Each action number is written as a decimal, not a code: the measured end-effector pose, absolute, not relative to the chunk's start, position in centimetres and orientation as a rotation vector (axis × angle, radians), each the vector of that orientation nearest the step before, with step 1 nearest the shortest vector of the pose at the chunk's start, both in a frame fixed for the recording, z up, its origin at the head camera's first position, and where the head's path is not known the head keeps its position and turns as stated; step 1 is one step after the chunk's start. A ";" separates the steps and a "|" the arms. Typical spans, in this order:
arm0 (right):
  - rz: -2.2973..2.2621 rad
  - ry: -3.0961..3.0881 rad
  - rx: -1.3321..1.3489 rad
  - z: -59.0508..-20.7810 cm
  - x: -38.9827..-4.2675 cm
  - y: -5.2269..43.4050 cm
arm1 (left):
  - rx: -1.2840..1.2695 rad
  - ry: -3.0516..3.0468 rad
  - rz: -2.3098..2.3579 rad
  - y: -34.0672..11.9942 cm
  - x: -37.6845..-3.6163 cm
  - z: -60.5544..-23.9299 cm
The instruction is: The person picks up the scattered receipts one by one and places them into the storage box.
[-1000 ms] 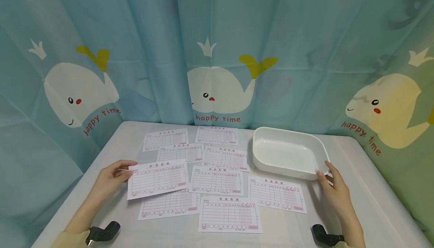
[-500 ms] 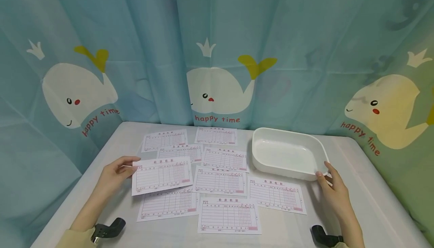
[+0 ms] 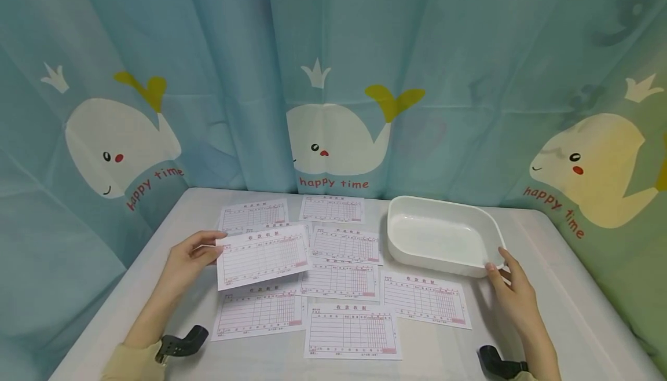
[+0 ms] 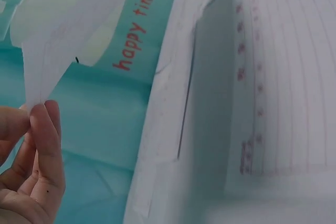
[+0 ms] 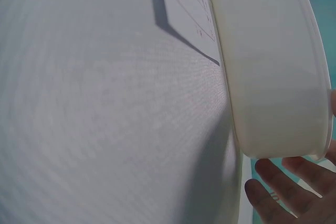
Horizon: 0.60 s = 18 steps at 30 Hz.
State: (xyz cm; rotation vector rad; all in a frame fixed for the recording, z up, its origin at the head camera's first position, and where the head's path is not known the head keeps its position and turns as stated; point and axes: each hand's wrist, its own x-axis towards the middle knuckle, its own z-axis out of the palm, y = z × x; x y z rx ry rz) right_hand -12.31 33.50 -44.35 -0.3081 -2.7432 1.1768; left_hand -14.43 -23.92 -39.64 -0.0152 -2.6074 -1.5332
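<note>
White tray sits empty under your right hand, which grips its rim, your left hand pinches one lifted slip, and seven lie on the table.

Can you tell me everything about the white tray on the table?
The white tray is a shallow, rounded-corner rectangle that looks like smooth plastic, with a thin rim turned outward. It has nothing inside. It sits flat on the table, on the right side near the whale curtain, beside the paper forms. The right hand touches its near right corner: the thumb rests on the rim, and the right wrist view shows fingertips under the lip.
</note>
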 end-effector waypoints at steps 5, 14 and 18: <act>1.182 -2.736 -0.297 -44.3 -12.3 33.5 | -0.026 -2.566 -1.622 -22.6 -15.3 -39.8; 1.172 -2.733 -0.278 -44.0 -12.3 33.4 | -0.023 -2.487 -1.746 -19.8 -16.7 -40.2; 1.174 -2.738 -0.287 -44.2 -12.2 33.4 | -0.009 -2.461 -1.821 -18.5 -17.2 -40.1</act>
